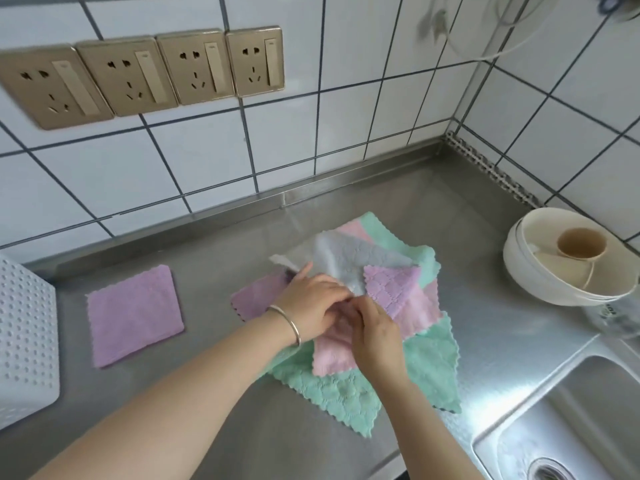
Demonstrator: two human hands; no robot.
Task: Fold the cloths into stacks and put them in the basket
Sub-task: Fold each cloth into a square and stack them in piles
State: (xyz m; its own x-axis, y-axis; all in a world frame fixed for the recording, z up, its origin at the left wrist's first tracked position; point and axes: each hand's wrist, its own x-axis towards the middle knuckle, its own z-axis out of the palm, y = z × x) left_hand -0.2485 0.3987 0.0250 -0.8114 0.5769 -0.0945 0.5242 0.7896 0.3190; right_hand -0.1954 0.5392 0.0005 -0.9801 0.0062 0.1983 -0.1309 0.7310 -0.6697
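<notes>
Both hands meet over the heap of cloths [363,306]: left hand [311,306] and right hand [375,336], fingers curled, grasp a scallop-edged, quilted pink cloth [334,355] on the steel table [485,271].

No sleeves are being worn on either forearm; a thin silver bangle [290,322] is being worn at the left wrist.

No readable text, labels or numbers.
</notes>
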